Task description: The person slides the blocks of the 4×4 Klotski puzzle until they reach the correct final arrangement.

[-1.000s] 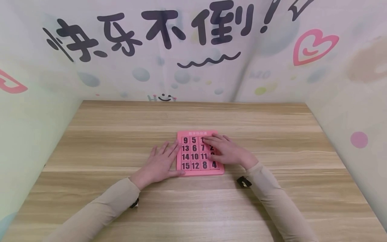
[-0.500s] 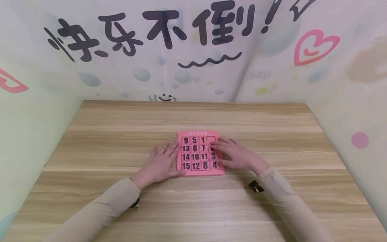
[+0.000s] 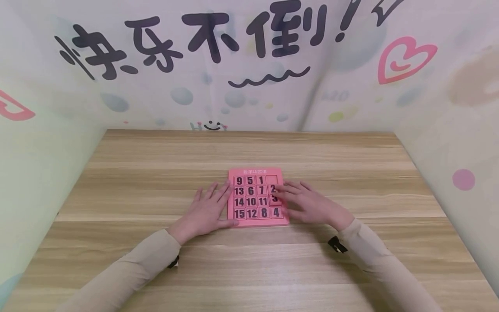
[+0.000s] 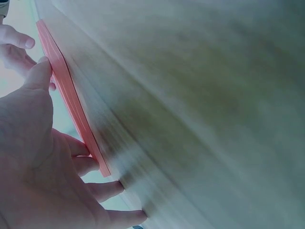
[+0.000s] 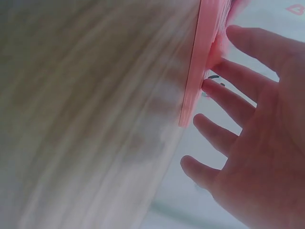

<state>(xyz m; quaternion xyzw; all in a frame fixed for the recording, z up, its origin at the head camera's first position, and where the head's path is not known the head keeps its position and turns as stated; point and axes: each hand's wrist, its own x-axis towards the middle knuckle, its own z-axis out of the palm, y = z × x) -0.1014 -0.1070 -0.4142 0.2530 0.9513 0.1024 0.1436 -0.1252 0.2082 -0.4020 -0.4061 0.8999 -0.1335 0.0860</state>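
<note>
A pink number sliding puzzle [image 3: 257,223] lies flat on the wooden table, with a vacant slot at the top right of its grid. In the right column, the 2 tile [image 3: 273,188] and the 3 tile [image 3: 274,199] sit slightly above their rows, leaving a gap over the 4 tile [image 3: 276,212]. My left hand [image 3: 204,212] rests along the frame's left side, fingers spread, thumb at the lower left corner. From the right, my right hand [image 3: 312,203] reaches over the frame, its fingertips at the 2 and 3 tiles. The right wrist view shows its fingers [image 5: 228,102] extended, thumb apart.
Bare wooden tabletop [image 3: 249,268] surrounds the puzzle. A printed cloth backdrop [image 3: 156,99] rises behind the table's far edge, and pale walls stand at both sides. Small black devices are strapped under both sleeves.
My right hand has drawn back rightward from the upper tiles, uncovering the top-right slot. The 2 and 3 tiles have slid a little upward. My left hand has stayed in place.
</note>
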